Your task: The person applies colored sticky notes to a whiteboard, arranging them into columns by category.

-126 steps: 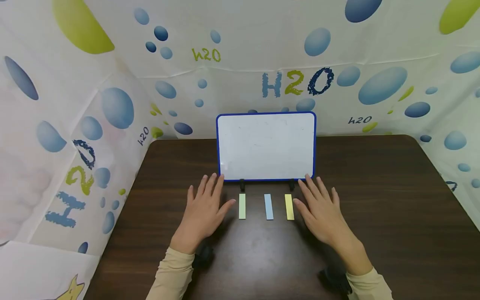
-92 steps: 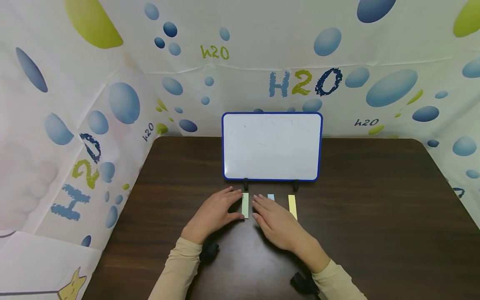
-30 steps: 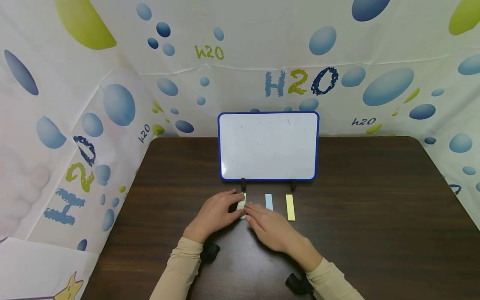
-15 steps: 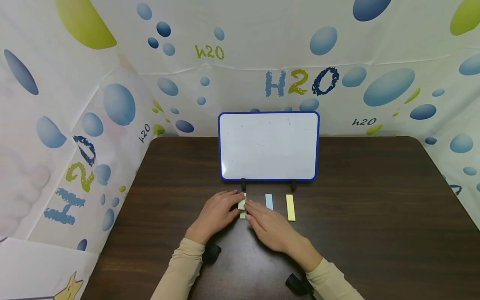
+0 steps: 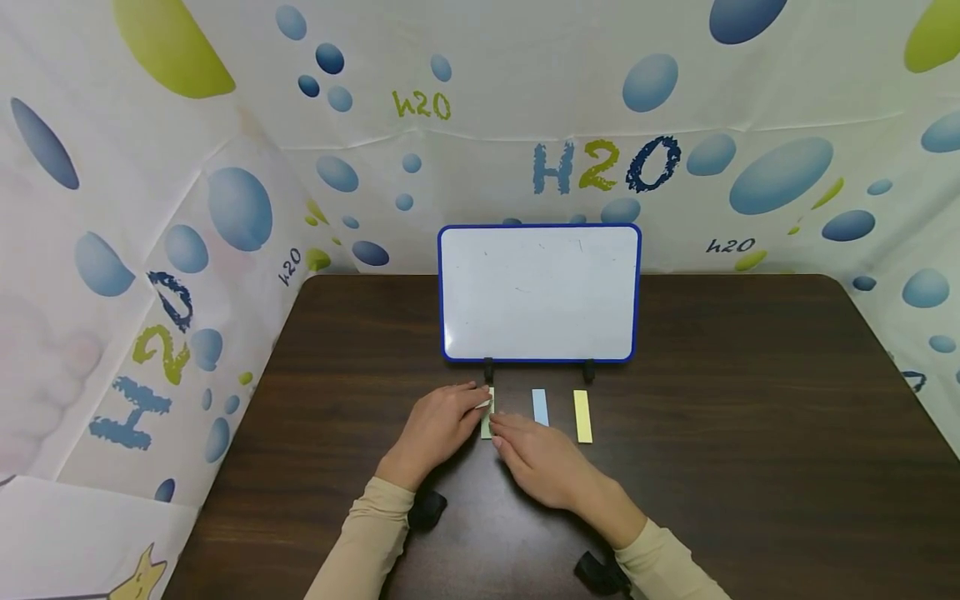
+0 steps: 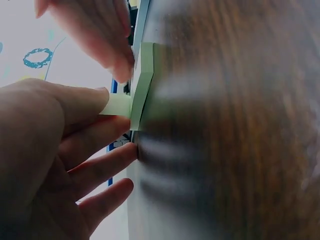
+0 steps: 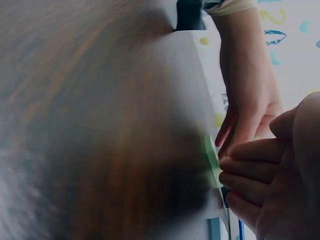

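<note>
A narrow pad of light green sticky notes (image 5: 486,427) lies on the table below the whiteboard's left foot. My left hand (image 5: 435,429) pinches its raised top sheet (image 6: 117,105) between thumb and index finger, while the other fingers spread out. In the left wrist view, that sheet bends up from the pad. My right hand (image 5: 547,462) has its fingers nearly straight and together, tips at the green pad's right edge; firm contact is hard to tell. Under it, a blue sticky-note pad (image 5: 540,406) is partly covered. A yellow sticky-note pad (image 5: 582,415) lies further right.
A blue-framed whiteboard (image 5: 538,292) stands on small black feet (image 5: 588,372) just behind the pads. The dark wooden table (image 5: 750,433) extends to both sides, with a patterned cloth (image 5: 480,183) behind it and along the left.
Both hands have come in from the whiteboard's lower corners to the green pad. The left hand has lifted the top green sheet, which now folds further up and back toward the board.
</note>
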The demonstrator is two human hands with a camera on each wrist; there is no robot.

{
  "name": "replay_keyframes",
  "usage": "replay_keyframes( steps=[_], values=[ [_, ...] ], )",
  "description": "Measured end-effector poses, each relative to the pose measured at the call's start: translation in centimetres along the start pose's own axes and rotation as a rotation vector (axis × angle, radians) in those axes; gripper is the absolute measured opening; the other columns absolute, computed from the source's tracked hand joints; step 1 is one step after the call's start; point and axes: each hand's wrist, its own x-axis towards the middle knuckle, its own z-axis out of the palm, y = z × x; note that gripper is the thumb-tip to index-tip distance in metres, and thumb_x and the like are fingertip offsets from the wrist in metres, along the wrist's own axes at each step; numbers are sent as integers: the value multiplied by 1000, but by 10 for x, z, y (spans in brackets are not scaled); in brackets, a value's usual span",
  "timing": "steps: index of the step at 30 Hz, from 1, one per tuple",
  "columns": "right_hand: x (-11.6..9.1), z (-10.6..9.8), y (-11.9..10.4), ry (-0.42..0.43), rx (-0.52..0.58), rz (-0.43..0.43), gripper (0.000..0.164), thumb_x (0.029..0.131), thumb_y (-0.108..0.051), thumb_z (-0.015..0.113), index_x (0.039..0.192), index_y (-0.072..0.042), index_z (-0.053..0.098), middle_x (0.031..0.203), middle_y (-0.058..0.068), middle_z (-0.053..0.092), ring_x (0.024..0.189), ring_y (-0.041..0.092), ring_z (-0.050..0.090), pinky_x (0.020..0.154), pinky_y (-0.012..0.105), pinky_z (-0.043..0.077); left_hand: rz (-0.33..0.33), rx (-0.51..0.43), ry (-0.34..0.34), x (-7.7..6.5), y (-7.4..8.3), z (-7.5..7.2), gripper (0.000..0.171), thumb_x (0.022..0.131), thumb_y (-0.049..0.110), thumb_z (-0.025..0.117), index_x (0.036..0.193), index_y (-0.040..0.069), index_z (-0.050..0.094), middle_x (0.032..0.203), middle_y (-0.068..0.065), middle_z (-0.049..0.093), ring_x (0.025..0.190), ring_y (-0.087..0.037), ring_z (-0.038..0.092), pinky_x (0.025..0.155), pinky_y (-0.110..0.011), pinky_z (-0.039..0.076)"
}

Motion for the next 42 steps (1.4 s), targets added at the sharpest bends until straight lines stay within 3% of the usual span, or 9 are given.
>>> replay_keyframes(
  steps=[4,11,20,34,42],
  values=[
    [0,2,2,-42,-75,-30,47,110,-33,39,146,-6,56,155,7,51,147,24,46,120,43,41,6,5,11,0,1,1,26,97,18,70,121,12,76,126,-5,74,118,-29,70,96,-50,59],
    [1,4,4,-35,-140,-58,48,110,-32,41,147,-3,54,157,11,48,148,26,44,121,42,40,4,43,24,2,5,2,25,97,26,71,118,15,78,123,-2,75,116,-26,71,95,-49,60],
    [5,5,4,-39,-164,-66,51,110,-33,40,150,-2,49,159,12,45,150,26,41,124,42,37,11,95,27,5,9,1,22,96,21,71,115,13,79,120,-2,76,113,-26,72,95,-47,60],
    [7,8,3,-37,-161,-45,49,110,-31,42,149,-3,51,158,11,46,150,25,41,123,43,37,9,75,46,6,9,0,20,96,20,71,113,15,79,116,-5,78,110,-27,74,88,-48,62],
    [7,9,2,-42,-139,-36,49,110,-31,40,149,-2,50,159,12,44,150,26,40,123,44,37,-3,45,47,5,6,3,22,97,20,69,116,14,79,119,-5,77,113,-26,73,92,-47,61]
  ],
)
